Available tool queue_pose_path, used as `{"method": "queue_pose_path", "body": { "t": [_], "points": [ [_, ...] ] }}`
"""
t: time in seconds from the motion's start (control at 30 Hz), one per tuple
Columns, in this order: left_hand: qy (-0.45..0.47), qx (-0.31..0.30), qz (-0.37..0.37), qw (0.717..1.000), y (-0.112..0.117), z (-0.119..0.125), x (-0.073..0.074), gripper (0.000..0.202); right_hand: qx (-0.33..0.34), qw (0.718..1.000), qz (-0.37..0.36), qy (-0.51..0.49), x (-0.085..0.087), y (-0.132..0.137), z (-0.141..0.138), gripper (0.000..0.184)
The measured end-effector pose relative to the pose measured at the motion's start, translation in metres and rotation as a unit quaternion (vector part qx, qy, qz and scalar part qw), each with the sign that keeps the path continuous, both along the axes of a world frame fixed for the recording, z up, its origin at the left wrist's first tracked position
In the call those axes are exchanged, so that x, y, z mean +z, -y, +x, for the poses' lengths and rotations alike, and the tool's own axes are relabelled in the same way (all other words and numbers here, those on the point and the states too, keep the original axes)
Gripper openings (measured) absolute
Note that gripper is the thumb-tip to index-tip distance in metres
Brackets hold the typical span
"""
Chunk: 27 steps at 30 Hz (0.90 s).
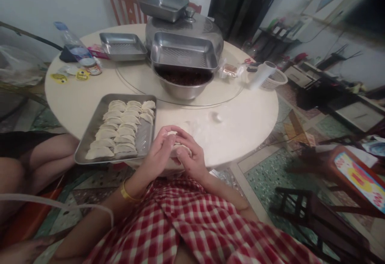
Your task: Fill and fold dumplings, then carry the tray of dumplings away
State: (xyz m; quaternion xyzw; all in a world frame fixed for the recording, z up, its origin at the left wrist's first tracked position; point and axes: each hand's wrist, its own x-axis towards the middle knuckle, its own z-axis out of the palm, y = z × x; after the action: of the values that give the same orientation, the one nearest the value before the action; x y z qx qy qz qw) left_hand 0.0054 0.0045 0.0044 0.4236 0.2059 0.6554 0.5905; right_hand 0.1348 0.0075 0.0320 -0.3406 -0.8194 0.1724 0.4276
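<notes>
Both hands meet in front of me at the table's near edge, closed round one pale dumpling (180,151). My left hand (161,147) grips it from the left, fingers curled over the top. From the right, my right hand (192,157) presses its thumb on the near side; the fingers partly hide the dough. Just left of my hands lies a metal tray (80,147) with rows of folded dumplings (124,139), its right side partly bare. A small white piece of dough (215,116) rests on the floury tabletop beyond my right hand.
On the round table (249,123), a steel bowl (183,91) of dark filling sits under a tilted tray (185,51). Behind is a large lidded pan (207,25). A plastic bottle (78,49) stands left, a white basket (275,80) right. Another person's legs (51,151) are at left.
</notes>
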Motion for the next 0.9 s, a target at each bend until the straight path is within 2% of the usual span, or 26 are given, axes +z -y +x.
{"method": "queue_pose_path", "body": {
  "t": [0.1,0.2,0.3,0.4,0.53,0.63,0.7,0.9],
  "points": [
    [0.011,-0.032,-0.002,0.999,0.0,0.0,0.001,0.04,-0.016,0.999,-0.01,-0.034,0.002,0.002,-0.004,0.029],
    [0.018,-0.02,-0.013,1.0,0.001,-0.001,0.003,0.039,-0.044,0.996,0.002,-0.08,0.002,0.0,-0.005,0.033],
    [0.027,0.024,-0.031,0.999,0.001,-0.001,0.003,0.035,-0.051,0.994,-0.002,-0.096,0.001,-0.002,-0.006,0.032],
    [0.039,0.066,-0.041,0.996,0.0,0.002,0.002,0.028,-0.031,0.992,-0.02,-0.122,-0.001,-0.003,-0.009,0.027],
    [0.029,0.128,-0.018,0.991,-0.001,0.003,0.001,0.019,-0.009,0.989,-0.03,-0.142,-0.004,-0.005,-0.013,0.028],
    [0.013,0.197,-0.005,0.98,-0.002,-0.001,-0.001,0.014,-0.005,0.993,0.004,-0.115,-0.006,-0.008,-0.013,0.035],
    [0.005,0.22,-0.005,0.975,-0.002,-0.006,-0.003,0.013,-0.01,0.995,0.04,-0.089,-0.006,-0.011,-0.012,0.039],
    [-0.015,0.19,-0.031,0.981,0.001,-0.017,-0.008,0.023,-0.002,0.997,0.061,-0.051,-0.002,-0.013,-0.019,0.028]
  ]
}}
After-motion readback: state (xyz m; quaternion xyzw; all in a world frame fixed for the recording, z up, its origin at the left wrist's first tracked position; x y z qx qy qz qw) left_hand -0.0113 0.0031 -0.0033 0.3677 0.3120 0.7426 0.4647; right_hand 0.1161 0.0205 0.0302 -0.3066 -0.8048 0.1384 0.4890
